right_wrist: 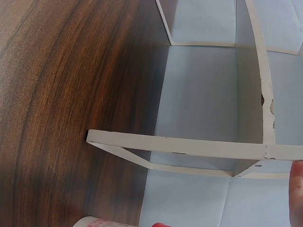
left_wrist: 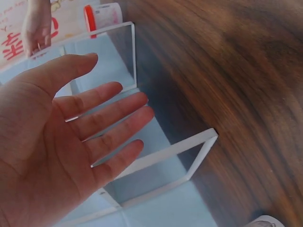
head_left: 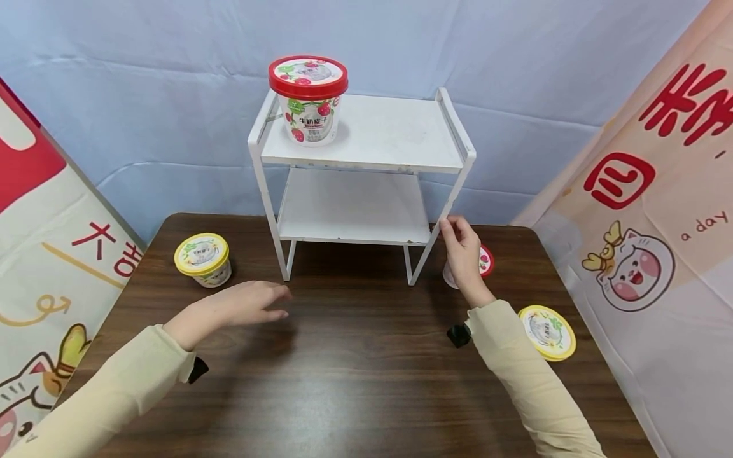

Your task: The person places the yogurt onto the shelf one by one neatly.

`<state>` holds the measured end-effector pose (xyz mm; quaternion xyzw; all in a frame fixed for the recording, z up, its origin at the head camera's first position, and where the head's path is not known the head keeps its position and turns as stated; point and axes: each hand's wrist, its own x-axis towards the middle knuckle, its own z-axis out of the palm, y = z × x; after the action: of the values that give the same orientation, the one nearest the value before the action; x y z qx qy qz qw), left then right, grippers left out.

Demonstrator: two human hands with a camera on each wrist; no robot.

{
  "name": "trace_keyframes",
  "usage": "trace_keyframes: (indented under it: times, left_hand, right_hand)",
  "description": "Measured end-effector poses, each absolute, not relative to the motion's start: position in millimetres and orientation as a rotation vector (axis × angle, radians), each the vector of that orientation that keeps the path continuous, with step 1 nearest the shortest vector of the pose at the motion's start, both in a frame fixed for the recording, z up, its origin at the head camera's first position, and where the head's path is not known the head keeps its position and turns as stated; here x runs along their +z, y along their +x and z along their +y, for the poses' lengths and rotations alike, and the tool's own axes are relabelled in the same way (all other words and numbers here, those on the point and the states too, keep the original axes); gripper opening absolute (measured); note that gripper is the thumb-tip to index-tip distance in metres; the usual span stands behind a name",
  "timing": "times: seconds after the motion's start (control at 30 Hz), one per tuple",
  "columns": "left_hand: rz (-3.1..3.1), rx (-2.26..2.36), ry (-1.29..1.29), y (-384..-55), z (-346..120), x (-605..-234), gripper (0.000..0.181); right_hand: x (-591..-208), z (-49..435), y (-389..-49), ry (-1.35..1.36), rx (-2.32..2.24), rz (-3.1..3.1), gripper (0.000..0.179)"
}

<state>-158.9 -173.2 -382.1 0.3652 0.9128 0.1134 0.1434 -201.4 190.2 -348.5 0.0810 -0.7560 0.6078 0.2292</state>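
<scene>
Clock: as the head view shows the table (head_left: 343, 362), 12 o'clock at the far side
Shelf (head_left: 361, 165): 1, white, paint chipped, standing on the table; two tiers, the top tier (head_left: 395, 127) and the lower tier (head_left: 352, 203)
Right hand (head_left: 464, 251): shelf at 10 o'clock; fingertips touch its front right post (head_left: 449, 200), close to the lower tier
Right fingers: bent toward the post; cannot tell whether they pinch it or only rest on it
Left hand (head_left: 243, 305): shelf at 1 o'clock, apart from the fingers
Left fingers: released, slightly spread, thumb held away from the other four
Red-lid tubs: 2; upper red tub (head_left: 312, 114) upright on the top tier, toward 9 o'clock; lower red tub (head_left: 486, 261) on the table at 3 o'clock from the right hand, partly hidden by it
Yellow-lid tubs: 2; left yellow tub (head_left: 203, 257) on the table, between 10 and 11 o'clock from the left hand; right yellow tub (head_left: 548, 333) at 4 o'clock from the right hand, partly behind the right sleeve (head_left: 527, 375)
Sleeves: 2, pale
Backdrop: 1 blue cloth (head_left: 172, 108) at 12 o'clock; 2 printed banners, left banner (head_left: 57, 216) at 9 o'clock, right banner (head_left: 687, 197) at 3 o'clock
</scene>
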Motion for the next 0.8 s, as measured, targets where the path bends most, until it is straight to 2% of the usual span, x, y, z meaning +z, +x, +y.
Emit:
trace_keyframes:
  times: [0.8]
  left_hand:
    - [2.661,0.537,0.899,-159.6,-212.5,-405.8,0.027]
  right_hand:
    - [-349.2,190.9,-202.2,0.217,1.686,-2.075,0.021]
